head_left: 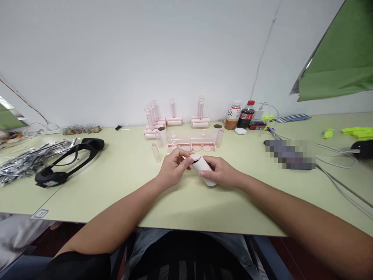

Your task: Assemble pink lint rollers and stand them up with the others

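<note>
The left hand (pixel 171 168) pinches a pink cap (pixel 195 156) at the end of a white roll (pixel 201 166) gripped by the curled right hand (pixel 220 170) over the table (pixel 175 212); aligning them seemingly calls for steadiness.

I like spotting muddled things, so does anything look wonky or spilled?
The pink cap looks crooked on the white roll, because a dark gap shows under it. Silvery strips lie in a messy heap on the left. I see no spill.
</note>
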`<move>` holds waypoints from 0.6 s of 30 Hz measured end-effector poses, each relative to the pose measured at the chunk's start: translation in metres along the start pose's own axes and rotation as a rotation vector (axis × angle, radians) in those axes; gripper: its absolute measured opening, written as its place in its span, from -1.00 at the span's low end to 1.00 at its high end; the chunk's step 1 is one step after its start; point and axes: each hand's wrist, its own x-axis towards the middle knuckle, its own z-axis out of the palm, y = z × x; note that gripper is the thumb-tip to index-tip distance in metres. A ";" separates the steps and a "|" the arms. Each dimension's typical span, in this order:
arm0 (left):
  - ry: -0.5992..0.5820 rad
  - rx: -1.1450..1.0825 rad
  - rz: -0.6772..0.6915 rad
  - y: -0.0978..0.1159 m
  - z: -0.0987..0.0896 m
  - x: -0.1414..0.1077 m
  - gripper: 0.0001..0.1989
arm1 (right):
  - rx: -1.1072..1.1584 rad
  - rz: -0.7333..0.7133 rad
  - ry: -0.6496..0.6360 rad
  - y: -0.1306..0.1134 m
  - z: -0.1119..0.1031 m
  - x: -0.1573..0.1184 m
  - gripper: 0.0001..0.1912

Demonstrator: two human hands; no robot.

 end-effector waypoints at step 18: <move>0.028 0.165 0.191 0.005 -0.007 -0.004 -0.58 | 0.078 0.008 0.044 -0.004 0.001 0.001 -0.55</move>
